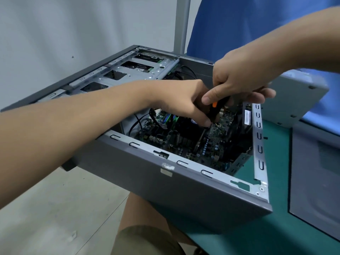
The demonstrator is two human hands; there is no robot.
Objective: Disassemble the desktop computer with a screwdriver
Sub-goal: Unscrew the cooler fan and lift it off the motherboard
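The desktop computer (165, 190) lay on its side with its open face up, resting on the near corner of the green table (276, 227). Its left part overhung the table edge above the floor and the person's knee (139, 236). The bare metal rim framed the opening, with slotted flanges along the near and right edges.

The right hand (239, 74) came in from above the right rim and was clamped around the black-and-orange handle of the screwdriver (217, 109). The shaft ran steeply down toward the motherboard (215, 142), its tip lost among the components.

The left hand (184, 102) reached across the near rim, its forearm above the flange. Its fingers curled down with their tips at the foot of the handle. The thumb was hidden, so a true pinch could not be told.

Inside, the drive cage (128, 70) filled the far-left part, and black cables (136, 124) hung between it and the board. Open room lay above the board toward the near-right corner.

A grey panel (316, 181) lay flat on the table just beside the case's right rim.
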